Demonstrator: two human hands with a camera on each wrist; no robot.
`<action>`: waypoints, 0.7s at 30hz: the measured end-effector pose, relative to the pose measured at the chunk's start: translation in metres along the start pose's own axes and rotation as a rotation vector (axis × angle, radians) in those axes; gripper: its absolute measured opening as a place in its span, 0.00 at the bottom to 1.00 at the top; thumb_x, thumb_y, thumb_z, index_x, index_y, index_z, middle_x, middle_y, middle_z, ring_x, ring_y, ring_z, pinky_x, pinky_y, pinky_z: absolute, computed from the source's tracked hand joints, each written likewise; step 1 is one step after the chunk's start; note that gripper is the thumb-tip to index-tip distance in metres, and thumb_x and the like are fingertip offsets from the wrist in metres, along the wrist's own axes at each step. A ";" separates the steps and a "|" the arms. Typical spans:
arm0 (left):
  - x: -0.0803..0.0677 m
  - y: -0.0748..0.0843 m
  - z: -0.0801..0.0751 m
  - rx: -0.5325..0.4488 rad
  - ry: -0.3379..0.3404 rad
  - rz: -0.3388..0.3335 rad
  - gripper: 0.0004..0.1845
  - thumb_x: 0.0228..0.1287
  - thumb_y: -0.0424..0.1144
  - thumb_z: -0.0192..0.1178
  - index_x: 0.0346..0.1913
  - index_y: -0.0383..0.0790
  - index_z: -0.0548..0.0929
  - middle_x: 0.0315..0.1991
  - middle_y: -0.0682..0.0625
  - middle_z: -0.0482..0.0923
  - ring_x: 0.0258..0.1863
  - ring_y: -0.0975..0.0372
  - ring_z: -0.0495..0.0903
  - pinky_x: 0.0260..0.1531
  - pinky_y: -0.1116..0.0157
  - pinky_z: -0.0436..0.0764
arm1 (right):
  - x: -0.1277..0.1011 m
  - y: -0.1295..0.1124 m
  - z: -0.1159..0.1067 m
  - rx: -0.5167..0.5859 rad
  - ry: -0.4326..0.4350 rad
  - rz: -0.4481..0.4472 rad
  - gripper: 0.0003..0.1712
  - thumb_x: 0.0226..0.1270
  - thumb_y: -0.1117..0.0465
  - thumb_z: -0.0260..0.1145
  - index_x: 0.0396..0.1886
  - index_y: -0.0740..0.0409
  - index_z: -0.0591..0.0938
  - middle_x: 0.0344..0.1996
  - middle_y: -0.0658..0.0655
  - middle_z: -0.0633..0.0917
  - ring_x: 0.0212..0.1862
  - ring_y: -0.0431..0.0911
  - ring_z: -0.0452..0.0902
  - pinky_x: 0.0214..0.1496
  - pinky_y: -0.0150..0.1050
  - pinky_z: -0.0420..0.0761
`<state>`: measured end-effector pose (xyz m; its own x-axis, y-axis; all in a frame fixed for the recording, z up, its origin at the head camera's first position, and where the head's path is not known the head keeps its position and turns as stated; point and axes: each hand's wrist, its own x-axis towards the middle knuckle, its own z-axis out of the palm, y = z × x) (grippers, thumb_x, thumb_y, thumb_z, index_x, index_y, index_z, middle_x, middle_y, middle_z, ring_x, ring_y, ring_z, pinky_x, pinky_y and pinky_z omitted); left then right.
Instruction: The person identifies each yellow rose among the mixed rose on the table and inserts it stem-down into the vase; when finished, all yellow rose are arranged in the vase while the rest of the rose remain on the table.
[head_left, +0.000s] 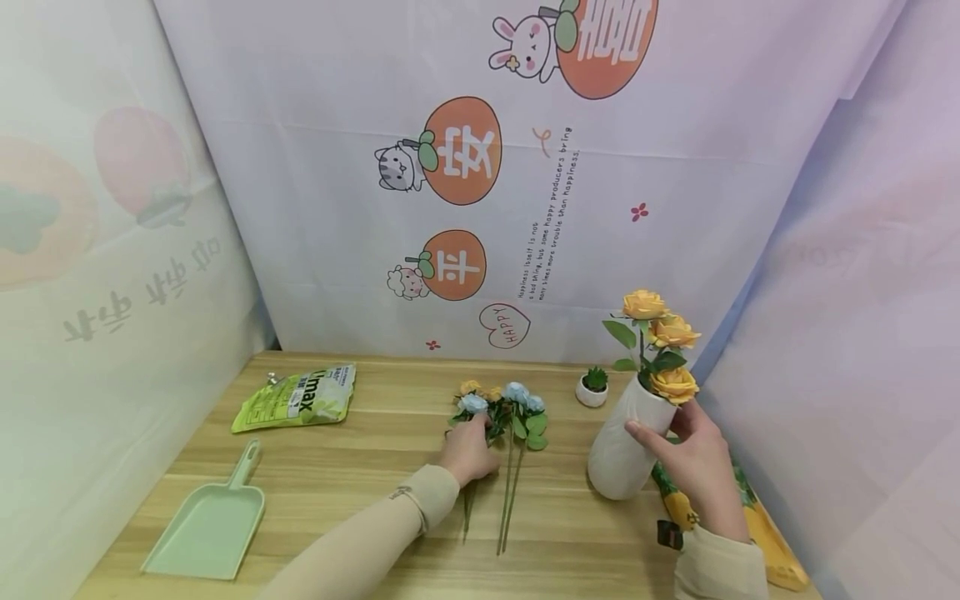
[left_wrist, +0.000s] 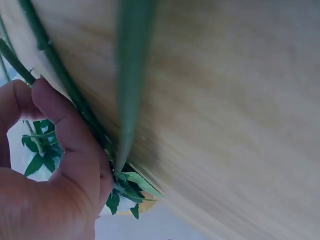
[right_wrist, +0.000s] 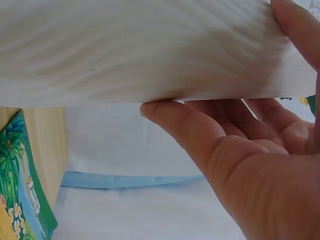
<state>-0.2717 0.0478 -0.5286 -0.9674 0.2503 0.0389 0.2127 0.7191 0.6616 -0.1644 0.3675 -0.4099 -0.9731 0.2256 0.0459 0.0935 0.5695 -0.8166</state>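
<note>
Landmark: white vase (head_left: 621, 454), standing on the wooden table (head_left: 360, 475) toward its right side.

Right hand (head_left: 693, 462) is gripping the vase just below its neck, thumb across the near face, fingers wrapping the far side. The right wrist view is showing the ribbed white wall (right_wrist: 140, 50) resting against the fingertips (right_wrist: 160, 111), palm cupped under it. Three orange roses (head_left: 663, 342) with green leaves are standing up out of the vase mouth.

Left of the vase, a loose bunch of blue and yellow flowers (head_left: 501, 400) is lying flat on the table, stems (head_left: 508, 500) running toward the near edge. Left hand (head_left: 467, 454) is resting on this bunch, fingers curling down over the stems just below the blooms. The left wrist view is showing the thumb (left_wrist: 70, 135) pressing alongside a green stem (left_wrist: 75, 100), with leaves (left_wrist: 125, 185) bunching beneath it; the other fingers are mostly out of that view.

Behind the vase, slightly left, a small potted succulent (head_left: 592, 387) is sitting. Just right of the vase, partly behind the right wrist, a colourful printed packet (head_left: 757, 517) is lying. Well left of the vase, a green pouch (head_left: 296, 398) is lying near the far edge, with a pale green scoop (head_left: 210, 521) nearer the front.
</note>
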 end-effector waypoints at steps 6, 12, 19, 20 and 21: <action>-0.001 -0.004 -0.009 -0.090 -0.041 0.006 0.35 0.58 0.35 0.77 0.70 0.37 0.80 0.50 0.40 0.88 0.30 0.55 0.81 0.34 0.55 0.84 | 0.001 0.000 -0.001 -0.007 -0.007 0.013 0.65 0.66 0.31 0.75 0.89 0.56 0.53 0.77 0.74 0.69 0.75 0.69 0.67 0.69 0.70 0.76; -0.007 -0.010 -0.020 -0.316 -0.124 -0.032 0.32 0.62 0.27 0.72 0.71 0.37 0.80 0.30 0.48 0.85 0.17 0.56 0.82 0.18 0.58 0.86 | 0.001 0.000 0.000 -0.005 -0.011 0.016 0.65 0.66 0.30 0.76 0.88 0.56 0.54 0.77 0.74 0.69 0.75 0.68 0.67 0.69 0.70 0.76; -0.012 -0.010 -0.032 -0.435 -0.124 -0.022 0.35 0.62 0.22 0.69 0.74 0.37 0.79 0.37 0.47 0.84 0.20 0.57 0.82 0.19 0.58 0.87 | 0.001 0.000 0.000 -0.003 -0.007 0.016 0.65 0.66 0.31 0.75 0.88 0.56 0.54 0.77 0.74 0.69 0.75 0.68 0.68 0.69 0.70 0.76; -0.012 -0.009 -0.033 -0.442 -0.122 -0.018 0.35 0.61 0.22 0.68 0.74 0.38 0.79 0.37 0.47 0.84 0.20 0.59 0.81 0.19 0.59 0.86 | 0.001 0.000 0.000 -0.005 -0.007 0.017 0.65 0.66 0.30 0.75 0.88 0.55 0.54 0.77 0.74 0.69 0.75 0.68 0.68 0.69 0.70 0.76; -0.012 -0.008 -0.034 -0.445 -0.121 -0.017 0.36 0.61 0.22 0.68 0.74 0.38 0.79 0.37 0.48 0.83 0.19 0.60 0.80 0.18 0.60 0.85 | 0.001 0.000 0.000 -0.006 -0.006 0.018 0.65 0.66 0.30 0.75 0.88 0.55 0.54 0.77 0.74 0.69 0.75 0.68 0.68 0.69 0.70 0.76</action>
<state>-0.2665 0.0167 -0.5088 -0.9417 0.3335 -0.0452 0.0910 0.3818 0.9197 -0.1654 0.3675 -0.4101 -0.9725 0.2311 0.0273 0.1127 0.5703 -0.8137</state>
